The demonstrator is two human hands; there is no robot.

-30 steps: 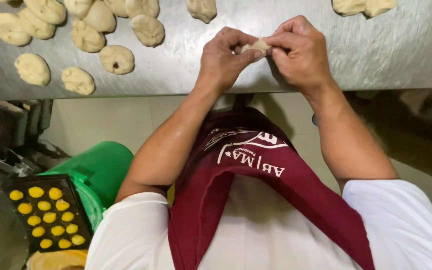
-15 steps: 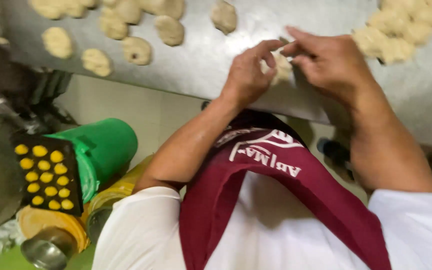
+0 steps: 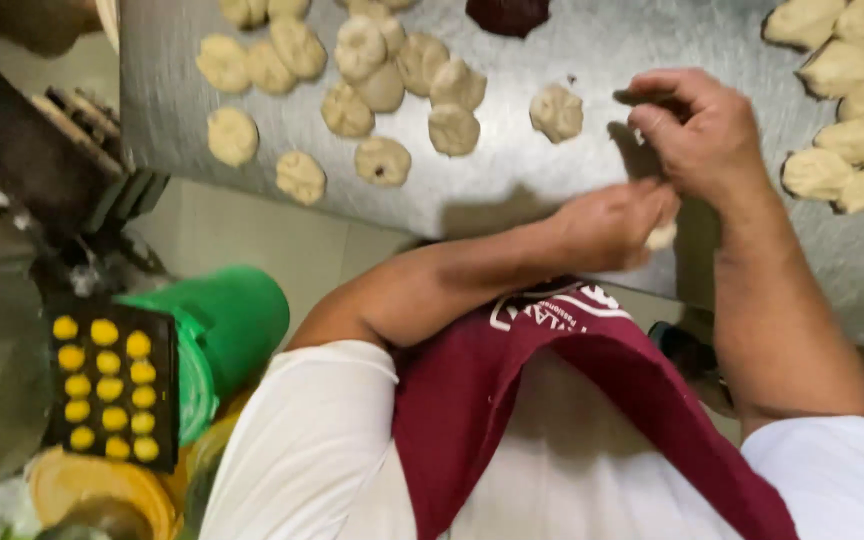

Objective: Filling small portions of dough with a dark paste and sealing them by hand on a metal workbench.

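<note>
While the steel table [image 3: 572, 190] fills the top of the view, both hands meet near its front edge, at about three o'clock from centre. Left hand [image 3: 607, 225] is curled closed around a small piece of dough [image 3: 661, 236], only a pale corner peeking out at its fingertips. Right hand [image 3: 702, 135] sits just above, fingers bent and pinched toward that same piece, though whether they actually grip it I cannot tell from here.

Look to eleven and twelve o'clock: a spread of shaped dough rounds [image 3: 382, 85] lies on the steel, pleated and gathered on top, one lone round [image 3: 556, 112] just beside the right hand. That looks like the finished lot. Over at two o'clock, a heap of rougher dough pieces [image 3: 852, 100] waits, well apart from the shaped ones, so by my reckoning plenty remains to do. A dark mass [image 3: 508, 14] sits at the far edge, twelve o'clock, possibly filling.

Down at eight o'clock, off the table, a green bucket [image 3: 227, 320] and a black tray of yellow balls [image 3: 110, 385].
</note>
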